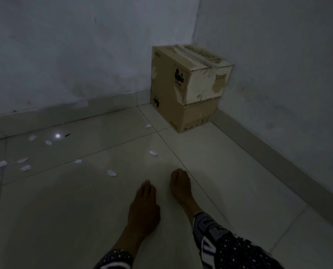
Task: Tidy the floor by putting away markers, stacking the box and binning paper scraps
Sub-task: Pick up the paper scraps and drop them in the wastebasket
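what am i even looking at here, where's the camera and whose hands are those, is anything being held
There is one picture only, taken by a wide-angle camera worn on a person's head, looking forward and down into the corner of a dim room. No machine is involved: a person is tidying with bare hands. Both arms reach out low over the tiled floor. The left hand and the right hand have their fingers curled under, and nothing shows in either one; the light is too poor to tell more. In the corner stand two cardboard boxes, the upper box stacked on the lower box. White paper scraps lie scattered over the floor, mostly to the left. A small dark thing lies near the wall, too small to identify, beside a bright spot of reflected light.
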Demonstrator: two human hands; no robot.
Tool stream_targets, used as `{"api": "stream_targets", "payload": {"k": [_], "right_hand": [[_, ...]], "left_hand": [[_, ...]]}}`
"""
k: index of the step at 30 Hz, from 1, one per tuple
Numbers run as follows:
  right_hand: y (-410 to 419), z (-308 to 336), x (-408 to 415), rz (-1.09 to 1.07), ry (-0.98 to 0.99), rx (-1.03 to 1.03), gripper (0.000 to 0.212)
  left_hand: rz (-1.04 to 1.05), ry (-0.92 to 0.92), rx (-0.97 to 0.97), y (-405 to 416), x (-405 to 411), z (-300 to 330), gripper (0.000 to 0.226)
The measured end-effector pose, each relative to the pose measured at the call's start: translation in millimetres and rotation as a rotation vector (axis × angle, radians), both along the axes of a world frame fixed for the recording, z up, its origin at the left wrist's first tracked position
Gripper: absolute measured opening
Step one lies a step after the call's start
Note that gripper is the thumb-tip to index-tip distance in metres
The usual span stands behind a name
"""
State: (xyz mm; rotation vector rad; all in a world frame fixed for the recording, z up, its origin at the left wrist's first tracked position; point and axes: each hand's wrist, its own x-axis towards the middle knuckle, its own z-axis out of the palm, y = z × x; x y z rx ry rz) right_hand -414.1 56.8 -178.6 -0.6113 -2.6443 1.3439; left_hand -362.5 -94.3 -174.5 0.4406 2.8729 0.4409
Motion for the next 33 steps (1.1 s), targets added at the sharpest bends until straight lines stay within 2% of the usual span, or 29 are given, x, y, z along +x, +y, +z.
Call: {"api": "stream_targets", "payload": {"k": [4,10,13,17,23,27,31,33], "right_hand": [[6.4,-0.3,-2.2,-0.077,0.036,-0.019,0.043],[8.5,2.2,-0.3,-0.133,0.074,-0.024,0.051],[7.0,1.5,3.3,-0.175,0.001,-0.027,0.057],[-0.5,3.5,4.7,-0.191,-0.097,0.143,0.056],[-6.3,8.0,-0.7,-0.229,-0.055,0.308,0.052],[-8.3,6.9,-8.4,-0.165,-0.087,0.362,0.058],[-17.9,8.6,-28.1,0.011,-0.017,0.475,0.047],[-21.8,11.1,-41.1,0.071,0.044,0.560,0.042]], "left_hand": [[0.005,-0.003,0.027,0.1,-1.9,-0.7,0.072],[-0.006,-0.039,0.013,0.0,-4.2,-0.8,0.076],[-0.010,-0.039,0.015,-0.1,-3.9,-1.4,0.076],[-0.010,-0.032,0.009,-1.3,-5.3,-3.1,0.076],[-0.003,-0.003,0.009,-2.5,-9.4,-5.3,0.074],[-0.044,0.072,0.009,-2.7,-29.0,1.9,0.051],[-0.029,0.163,0.088,-4.2,-61.4,13.0,0.018],[-0.012,0.202,0.120,-5.2,-80.5,18.0,0.014]]}}
